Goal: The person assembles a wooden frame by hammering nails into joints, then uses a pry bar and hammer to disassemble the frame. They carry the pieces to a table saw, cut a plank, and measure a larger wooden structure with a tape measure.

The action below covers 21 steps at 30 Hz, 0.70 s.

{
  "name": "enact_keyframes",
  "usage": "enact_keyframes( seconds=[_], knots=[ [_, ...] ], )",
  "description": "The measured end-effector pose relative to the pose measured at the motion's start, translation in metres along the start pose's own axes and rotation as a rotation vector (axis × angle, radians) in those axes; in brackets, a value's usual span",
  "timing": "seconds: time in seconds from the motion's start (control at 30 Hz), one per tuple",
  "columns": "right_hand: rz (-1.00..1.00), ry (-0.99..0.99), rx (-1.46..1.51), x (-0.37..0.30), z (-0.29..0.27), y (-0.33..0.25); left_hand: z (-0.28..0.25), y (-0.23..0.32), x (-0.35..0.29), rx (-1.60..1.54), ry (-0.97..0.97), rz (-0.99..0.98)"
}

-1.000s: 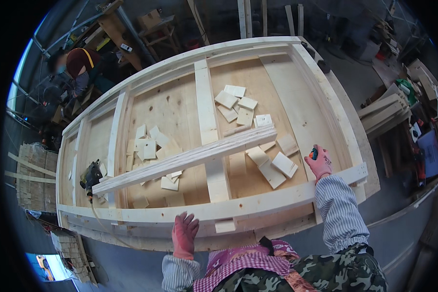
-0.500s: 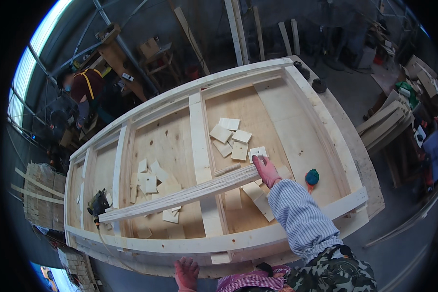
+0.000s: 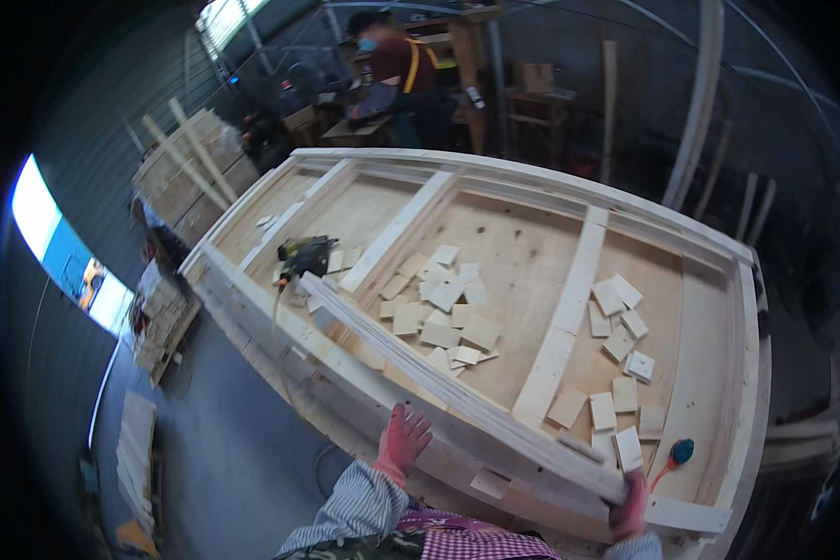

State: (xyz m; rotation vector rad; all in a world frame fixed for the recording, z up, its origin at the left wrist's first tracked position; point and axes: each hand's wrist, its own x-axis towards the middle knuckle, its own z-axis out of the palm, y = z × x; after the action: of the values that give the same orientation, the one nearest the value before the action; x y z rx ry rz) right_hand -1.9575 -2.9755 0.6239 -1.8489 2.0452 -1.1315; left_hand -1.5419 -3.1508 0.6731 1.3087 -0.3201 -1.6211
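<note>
A long pale laminated wood strip lies slantwise over a wooden frame with cross members and a plywood bottom. My right hand, in a pink glove, is closed around the strip's near right end. My left hand, also gloved in pink, is held beside the frame's near rail with its fingers apart and nothing in it. At the strip's far left end sits a green and black nail gun with a hose. Small wooden blocks lie loose in piles inside the frame.
A teal round-headed item with an orange handle lies in the right bay. Beyond the frame a person bends over a workbench. Stacked wood stands at left, and upright boards lean at the back.
The view has swung left. My right hand has brought its end of the strip toward me, to the near rail. My left hand has come up farther into view, fingers still apart.
</note>
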Motion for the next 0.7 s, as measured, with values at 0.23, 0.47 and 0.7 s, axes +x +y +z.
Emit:
enact_keyframes(
  seconds=[0.23,0.47,0.7],
  knots=[
    [0.284,0.198,0.270,-0.077,-0.003,-0.085,-0.015,0.023,0.028,-0.373,-0.072,-0.112],
    [0.584,0.304,0.523,-0.079,-0.012,-0.150,-0.030,0.021,0.053,-0.285,-0.132,-0.249],
    [0.720,0.452,0.541,-0.094,-0.018,-0.177,-0.041,0.019,0.027,-0.253,-0.098,-0.249]
  ],
)
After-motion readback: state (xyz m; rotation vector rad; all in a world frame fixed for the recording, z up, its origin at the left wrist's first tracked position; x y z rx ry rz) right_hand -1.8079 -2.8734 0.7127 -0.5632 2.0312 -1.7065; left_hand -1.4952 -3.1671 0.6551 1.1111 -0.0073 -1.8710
